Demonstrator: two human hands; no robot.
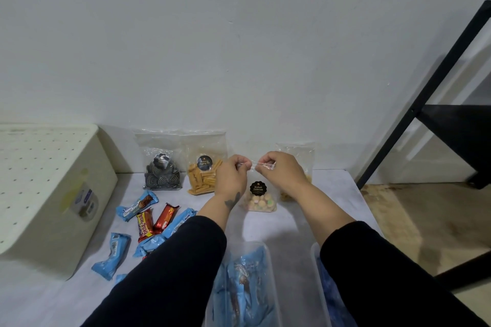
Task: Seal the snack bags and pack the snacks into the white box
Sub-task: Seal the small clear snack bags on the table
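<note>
Table (305,225): pale cloth-covered surface running to the far wall; we read the right edge as a drop to the floor, just right of the bags.
White box (47,194): large perforated box at left, well apart from the hands; its opening is not in view, so we cannot tell how snacks go in.
Clear tubs (247,287): near edge, between and under our sleeves, holding blue wrapped snacks; they crowd the near room.
Loose bars (148,220): blue and red wrappers scattered near left, between box and hands. We judge them light and slick, easy to sweep up.
Standing bags: dark spiral snacks (162,175) and yellow sticks (203,175) against the far wall, left of the hands; a further bag (295,156) behind the right hand.
Biscuit bag (259,198): clear pouch with black label, upright on the table centre, top strip lifted.
Left hand (231,175): grip pressed together, pinching the left end of the strip.
Right hand (279,167): grip pinching the right end.
Handling: thin film, soft and slippery; the biscuits likely crumble. We would hold by the top strip, not squeeze the belly.
Open room: bare cloth near centre, right of the bars.
</note>
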